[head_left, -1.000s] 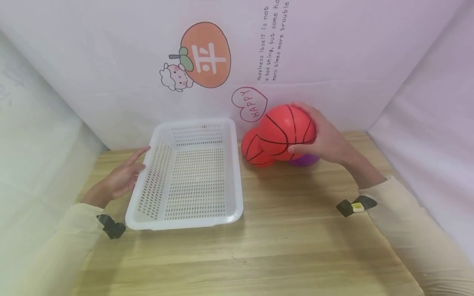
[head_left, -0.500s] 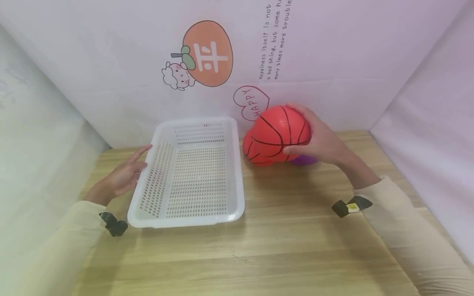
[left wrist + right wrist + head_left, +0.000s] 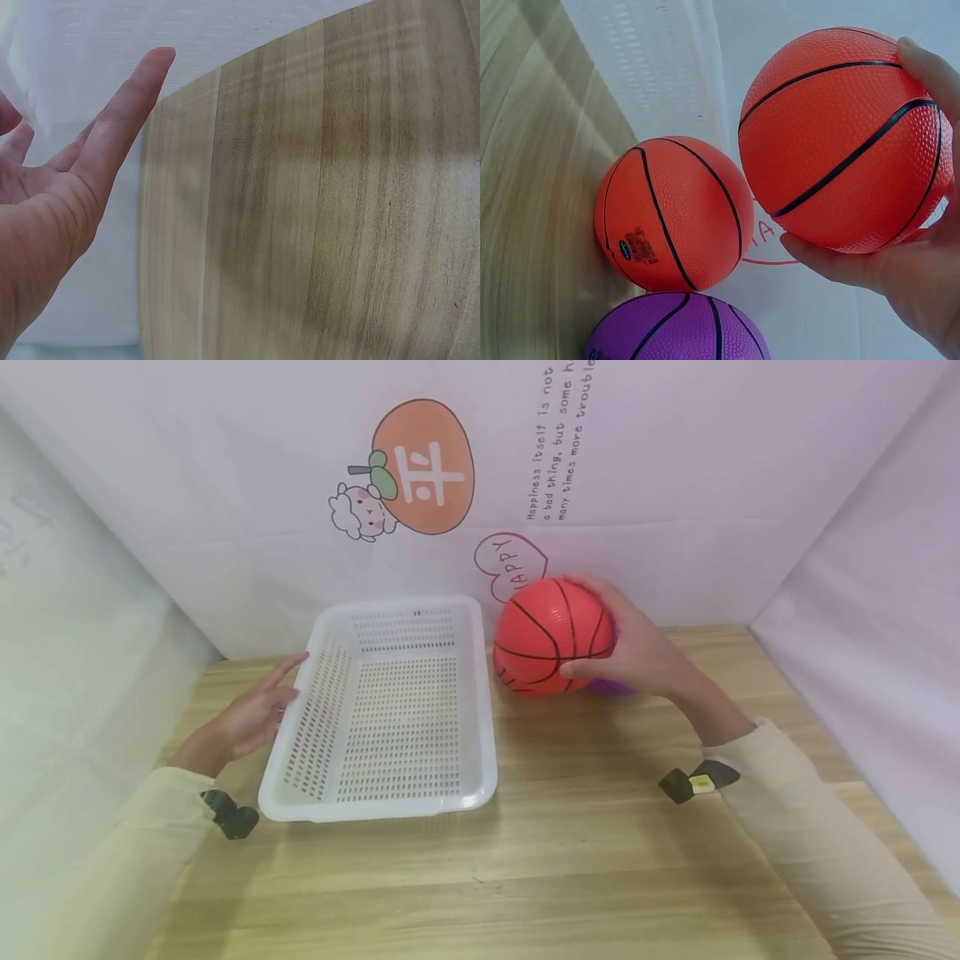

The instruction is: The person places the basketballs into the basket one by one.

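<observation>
In the head view my right hand (image 3: 637,647) holds an orange-red toy basketball (image 3: 555,627), fingers over its far side and thumb on its near side. The right wrist view shows this ball raised above a second orange-red basketball (image 3: 675,214), which rests on the table beside a purple basketball (image 3: 679,330). From the head those two are mostly hidden behind the held ball. My left hand (image 3: 251,718) touches the left side of a white perforated plastic basket (image 3: 487,752), its fingers fairly straight. The left wrist view shows the thumb extended by the basket wall.
The basket stands on a wood-grain table (image 3: 480,885), close to the back. A white printed cloth (image 3: 675,460) hangs behind it, and more white cloth closes off both sides. The balls lie to the right of the basket, near the back cloth.
My right hand has carried the held ball left, toward the basket, so it now covers most of the other orange-red ball in the head view. The left hand stays at the basket's side.
</observation>
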Demonstrator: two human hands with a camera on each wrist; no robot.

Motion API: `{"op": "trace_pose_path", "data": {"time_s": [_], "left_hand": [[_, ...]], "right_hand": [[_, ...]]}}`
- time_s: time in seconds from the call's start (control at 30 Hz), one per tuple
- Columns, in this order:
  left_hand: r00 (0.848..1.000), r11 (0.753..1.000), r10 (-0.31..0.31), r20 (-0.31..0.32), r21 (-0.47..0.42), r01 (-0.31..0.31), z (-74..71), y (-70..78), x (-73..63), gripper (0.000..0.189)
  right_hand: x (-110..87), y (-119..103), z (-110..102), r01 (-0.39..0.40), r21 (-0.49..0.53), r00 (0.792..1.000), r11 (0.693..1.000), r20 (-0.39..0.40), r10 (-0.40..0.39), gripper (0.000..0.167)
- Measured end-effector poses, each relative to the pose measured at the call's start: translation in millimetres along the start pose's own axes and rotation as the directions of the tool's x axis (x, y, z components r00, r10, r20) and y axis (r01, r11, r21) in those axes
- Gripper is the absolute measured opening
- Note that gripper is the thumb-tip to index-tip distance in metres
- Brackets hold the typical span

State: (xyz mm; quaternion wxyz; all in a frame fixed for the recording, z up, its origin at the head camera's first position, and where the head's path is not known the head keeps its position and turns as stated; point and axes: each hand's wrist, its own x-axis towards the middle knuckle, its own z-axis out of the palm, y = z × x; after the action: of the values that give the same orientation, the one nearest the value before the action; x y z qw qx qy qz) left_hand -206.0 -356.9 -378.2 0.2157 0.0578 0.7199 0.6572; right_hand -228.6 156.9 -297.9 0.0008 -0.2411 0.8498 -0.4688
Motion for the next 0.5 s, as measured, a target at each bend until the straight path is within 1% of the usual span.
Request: {"op": "trace_pose_path", "data": {"time_s": [0.13, 0.33, 0.4, 0.5], "left_hand": [[1.000, 1.000, 0.002, 0.003, -0.002, -0.002, 0.3, 0.5, 1.0, 0.065], [1.000, 1.000, -0.003, 0.001, -0.001, 0.003, 0.3, 1.2, 0.9, 0.065], [1.000, 1.000, -0.003, 0.003, 0.004, 0.003, 0.4, 1.5, 0.5, 0.065], [1.000, 1.000, -0.007, 0.006, 0.004, 0.007, 0.0, 1.4, 0.1, 0.065]], "right_hand": [[0.6, -2, 2, 0.010, -0.016, 1.000, 1.000, 0.008, -0.010, 0.101], [0.5, -5, 8, 0.006, -0.087, 1.000, 0.996, 0.004, -0.006, 0.101], [1.1, -4, 11, 0.007, -0.090, 1.000, 0.996, 0.015, -0.006, 0.101], [2.5, -2, 15, 0.013, -0.065, 0.999, 0.998, 0.036, -0.010, 0.100]]}}
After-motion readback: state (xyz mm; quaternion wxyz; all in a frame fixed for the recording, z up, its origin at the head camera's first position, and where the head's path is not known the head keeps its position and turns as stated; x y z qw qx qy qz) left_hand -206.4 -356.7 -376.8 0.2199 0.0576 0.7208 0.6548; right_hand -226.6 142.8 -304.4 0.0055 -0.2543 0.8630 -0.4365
